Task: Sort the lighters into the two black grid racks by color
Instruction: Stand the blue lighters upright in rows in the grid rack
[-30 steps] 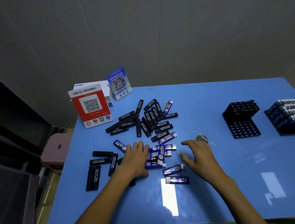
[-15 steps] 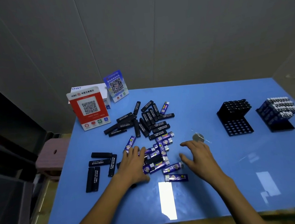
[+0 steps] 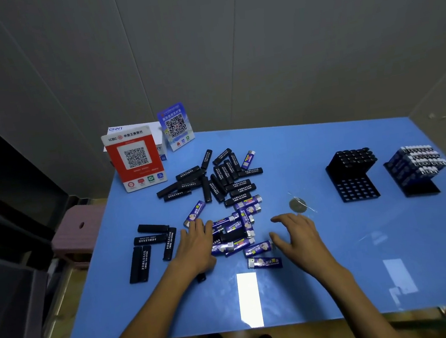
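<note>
Left hand (image 3: 196, 245): palm down, fingers spread flat, resting on the purple plastic lighters (image 3: 235, 230) at the bench centre.
Right hand (image 3: 297, 236): fingers loosely spread, holding nothing, just beside the purple pile at 3 o'clock.
Black plastic lighters (image 3: 217, 179): heaped at 12 o'clock from the purple pile.
Black grid racks (image 3: 351, 175): at 2 o'clock on the blue bench (image 3: 339, 272), partly filled.

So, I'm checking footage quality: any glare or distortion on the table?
Head view: bright rectangular reflections sit on the table near its front edge, with fainter glare toward the right; wide-angle bending curves the walls and table edges; the racks look soft.
</note>
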Demonstrator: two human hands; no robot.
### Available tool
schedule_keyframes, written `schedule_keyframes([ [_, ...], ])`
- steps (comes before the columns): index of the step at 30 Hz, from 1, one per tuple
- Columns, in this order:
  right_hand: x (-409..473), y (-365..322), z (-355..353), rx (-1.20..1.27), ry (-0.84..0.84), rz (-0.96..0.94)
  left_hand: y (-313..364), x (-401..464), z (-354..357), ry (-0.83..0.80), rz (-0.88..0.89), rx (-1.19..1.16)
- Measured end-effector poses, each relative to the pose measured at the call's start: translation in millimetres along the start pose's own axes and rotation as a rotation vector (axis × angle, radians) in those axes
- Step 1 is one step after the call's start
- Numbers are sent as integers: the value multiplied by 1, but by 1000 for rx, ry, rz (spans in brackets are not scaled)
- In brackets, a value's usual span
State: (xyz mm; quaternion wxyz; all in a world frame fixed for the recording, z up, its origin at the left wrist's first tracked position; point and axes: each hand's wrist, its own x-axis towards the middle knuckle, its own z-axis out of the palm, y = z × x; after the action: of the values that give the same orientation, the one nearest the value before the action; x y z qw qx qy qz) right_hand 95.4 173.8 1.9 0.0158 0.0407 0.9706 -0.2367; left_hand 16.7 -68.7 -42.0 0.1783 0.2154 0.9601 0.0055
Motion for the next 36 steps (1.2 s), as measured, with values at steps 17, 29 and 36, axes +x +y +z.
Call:
schedule_keyframes([
  [17,-1,1,0,-2,-18,11,18,13,-5,1,-91,-54],
  [29,3,10,1,17,-15,-12,3,13,-7,6,-77,-124],
  [36,8,16,3,29,-16,-24,-1,10,-15,0,-69,-244],
])
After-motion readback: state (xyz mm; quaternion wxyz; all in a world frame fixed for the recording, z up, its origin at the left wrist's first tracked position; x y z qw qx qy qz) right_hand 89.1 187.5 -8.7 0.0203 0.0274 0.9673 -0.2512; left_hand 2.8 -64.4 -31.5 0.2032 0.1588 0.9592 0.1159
